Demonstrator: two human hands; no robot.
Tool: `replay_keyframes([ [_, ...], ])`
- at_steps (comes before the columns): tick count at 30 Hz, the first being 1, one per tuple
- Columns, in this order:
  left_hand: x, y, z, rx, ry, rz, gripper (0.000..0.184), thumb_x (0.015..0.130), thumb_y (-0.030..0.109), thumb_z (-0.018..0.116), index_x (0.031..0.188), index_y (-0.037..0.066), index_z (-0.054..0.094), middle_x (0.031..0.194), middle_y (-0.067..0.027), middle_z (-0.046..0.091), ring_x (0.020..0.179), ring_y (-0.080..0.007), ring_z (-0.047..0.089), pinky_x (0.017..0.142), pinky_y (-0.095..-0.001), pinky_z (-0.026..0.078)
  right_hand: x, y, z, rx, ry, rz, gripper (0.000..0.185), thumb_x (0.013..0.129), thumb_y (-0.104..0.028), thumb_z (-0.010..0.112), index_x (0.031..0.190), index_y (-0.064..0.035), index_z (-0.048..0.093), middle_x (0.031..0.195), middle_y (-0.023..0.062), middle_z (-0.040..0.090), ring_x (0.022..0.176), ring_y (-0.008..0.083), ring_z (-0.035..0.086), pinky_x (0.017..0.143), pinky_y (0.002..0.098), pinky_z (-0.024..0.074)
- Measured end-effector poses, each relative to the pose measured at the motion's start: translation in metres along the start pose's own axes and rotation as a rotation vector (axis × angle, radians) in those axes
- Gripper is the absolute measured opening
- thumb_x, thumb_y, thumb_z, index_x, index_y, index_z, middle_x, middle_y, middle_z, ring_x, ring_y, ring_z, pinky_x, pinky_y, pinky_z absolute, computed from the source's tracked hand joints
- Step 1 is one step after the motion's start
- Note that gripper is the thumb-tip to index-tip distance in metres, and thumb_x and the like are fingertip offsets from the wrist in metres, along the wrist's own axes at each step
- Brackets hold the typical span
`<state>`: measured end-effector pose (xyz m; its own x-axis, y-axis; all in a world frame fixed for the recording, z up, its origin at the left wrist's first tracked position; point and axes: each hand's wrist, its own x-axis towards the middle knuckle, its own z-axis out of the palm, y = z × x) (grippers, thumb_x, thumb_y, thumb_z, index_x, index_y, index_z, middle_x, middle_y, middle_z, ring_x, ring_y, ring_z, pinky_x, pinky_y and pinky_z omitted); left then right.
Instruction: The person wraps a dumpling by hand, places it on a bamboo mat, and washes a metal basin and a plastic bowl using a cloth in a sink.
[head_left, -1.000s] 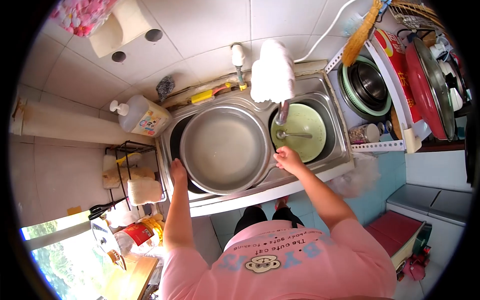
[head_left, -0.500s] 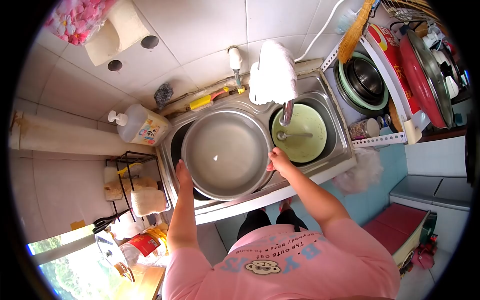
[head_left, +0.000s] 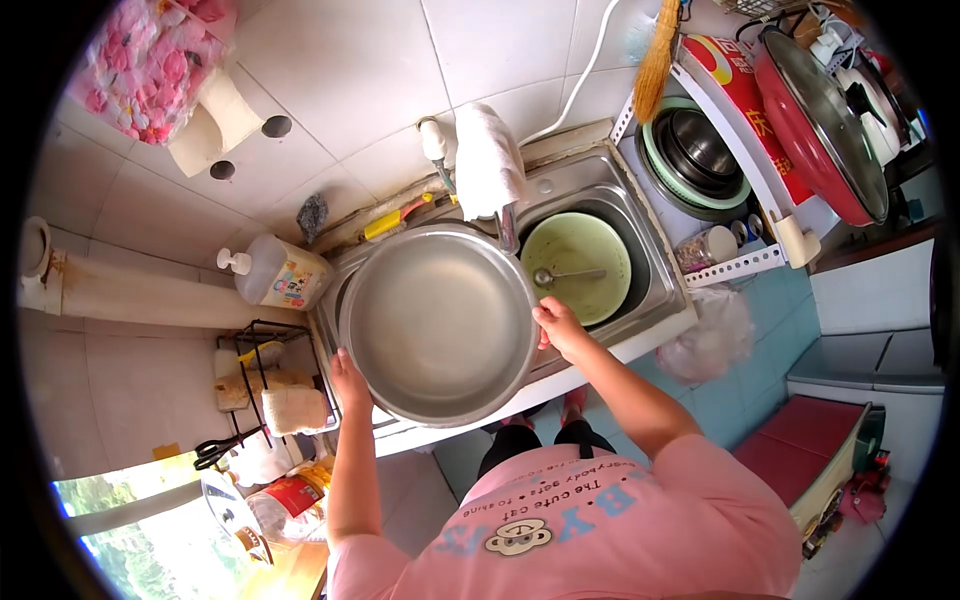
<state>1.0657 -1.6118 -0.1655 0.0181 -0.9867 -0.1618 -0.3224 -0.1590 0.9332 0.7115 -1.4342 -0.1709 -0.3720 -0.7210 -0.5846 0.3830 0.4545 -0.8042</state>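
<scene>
Metal basin [head_left: 440,325] overlaps steel sink [head_left: 580,178] near tiled wall [head_left: 350,70].

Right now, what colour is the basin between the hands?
The basin is silver-grey with a metallic sheen; best seen in the head view.

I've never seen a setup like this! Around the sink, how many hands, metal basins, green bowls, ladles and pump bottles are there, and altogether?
Hands: 2, the left hand and the right hand
Metal basin: 1
Green bowl: 1
Ladle: 1, inside the green bowl
Pump bottle: 1
Total: 6
</scene>
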Motion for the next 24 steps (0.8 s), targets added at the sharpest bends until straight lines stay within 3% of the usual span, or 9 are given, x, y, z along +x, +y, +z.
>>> replay_keyframes([
  [3,-0.013,-0.001,0.005,-0.054,-0.011,-0.028,0.037,0.099,0.033,0.039,0.096,-0.001,0.055,0.086,-0.0055,0.060,0.077,-0.0135,0.054,0.071,-0.0279,0.044,-0.028,-0.008,-0.023,0.061,-0.013,-0.011,0.018,0.094,-0.019,0.051,0.095,-0.0011,0.051,0.065,0.0039,0.050,0.047,0.0111,0.047,0.043,0.0287,0.0457],
  [6,-0.049,0.039,0.026,-0.121,-0.028,-0.074,0.037,0.099,0.034,0.039,0.097,0.000,0.054,0.087,-0.0055,0.060,0.078,-0.0139,0.055,0.072,-0.0277,0.045,-0.056,-0.009,-0.050,0.070,-0.009,-0.023,0.017,0.093,-0.018,0.051,0.095,-0.0009,0.051,0.067,0.0036,0.051,0.047,0.0106,0.047,0.043,0.0281,0.0451],
  [11,-0.071,0.030,0.050,-0.163,-0.164,-0.073,0.036,0.097,0.037,0.044,0.101,0.002,0.054,0.091,-0.0039,0.061,0.082,-0.0124,0.056,0.073,-0.0265,0.045,-0.095,0.000,-0.092,0.083,0.051,-0.039,0.017,0.094,-0.019,0.051,0.092,-0.0021,0.051,0.067,0.0028,0.051,0.046,0.0092,0.047,0.042,0.0275,0.0457],
  [14,-0.084,0.029,0.069,-0.158,-0.185,-0.071,0.036,0.097,0.037,0.044,0.102,0.002,0.054,0.091,-0.0039,0.061,0.081,-0.0124,0.056,0.072,-0.0271,0.046,-0.112,0.011,-0.116,0.104,0.056,-0.056,0.016,0.094,-0.019,0.051,0.089,-0.0029,0.050,0.066,0.0026,0.051,0.045,0.0092,0.046,0.041,0.0270,0.0454],
  [15,-0.088,0.030,0.077,-0.141,-0.165,-0.051,0.037,0.098,0.036,0.042,0.095,0.001,0.055,0.082,-0.0023,0.057,0.073,-0.0105,0.051,0.067,-0.0266,0.044,-0.118,0.013,-0.122,0.120,0.090,-0.044,0.016,0.094,-0.019,0.051,0.089,-0.0032,0.050,0.066,0.0026,0.051,0.045,0.0092,0.046,0.041,0.0269,0.0454],
  [21,-0.111,0.044,0.113,-0.082,-0.194,-0.068,0.037,0.099,0.034,0.042,0.094,0.000,0.055,0.080,-0.0020,0.057,0.073,-0.0108,0.050,0.068,-0.0275,0.044,-0.135,0.020,-0.158,0.146,0.146,-0.015,0.014,0.093,-0.017,0.050,0.088,-0.0039,0.050,0.063,0.0010,0.049,0.045,0.0076,0.044,0.041,0.0256,0.0418],
  [24,-0.110,0.042,0.123,0.001,-0.220,-0.051,0.036,0.099,0.033,0.041,0.098,-0.001,0.054,0.084,-0.0044,0.059,0.075,-0.0121,0.053,0.070,-0.0281,0.045,-0.133,0.029,-0.171,0.184,0.153,-0.028,0.015,0.094,-0.019,0.051,0.088,-0.0054,0.050,0.060,0.0002,0.047,0.044,0.0075,0.044,0.041,0.0251,0.0455],
])
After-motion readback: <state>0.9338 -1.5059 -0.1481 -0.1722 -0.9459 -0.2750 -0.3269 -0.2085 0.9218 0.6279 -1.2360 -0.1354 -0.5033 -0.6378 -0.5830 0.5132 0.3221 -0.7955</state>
